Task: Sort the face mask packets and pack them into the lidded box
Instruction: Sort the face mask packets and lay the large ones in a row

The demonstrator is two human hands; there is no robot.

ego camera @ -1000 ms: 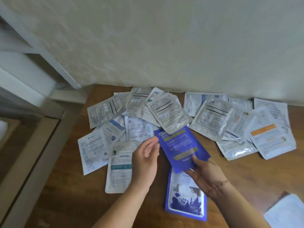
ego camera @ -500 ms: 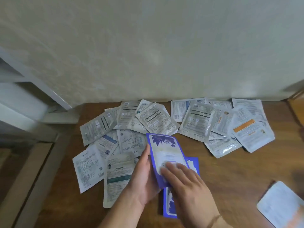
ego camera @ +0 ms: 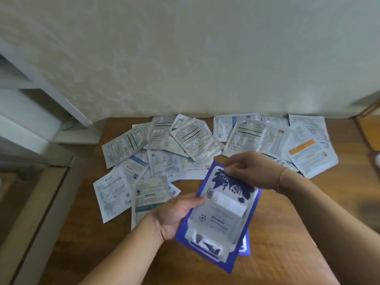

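A: Over the wood table, left hand grips the blue packet by its left edge, thumb on the face.
B: Axis?
A: Long axis runs near-left to far-right, tilted. Right hand pinches the far top end.
B: Next drop?
A: Probably onto the second blue packet lying directly beneath, same heading. Left hand is nearer it. Silver pile sits beyond; no box in view.

Home room, wooden floor against a plain pale wall, white shelving at left
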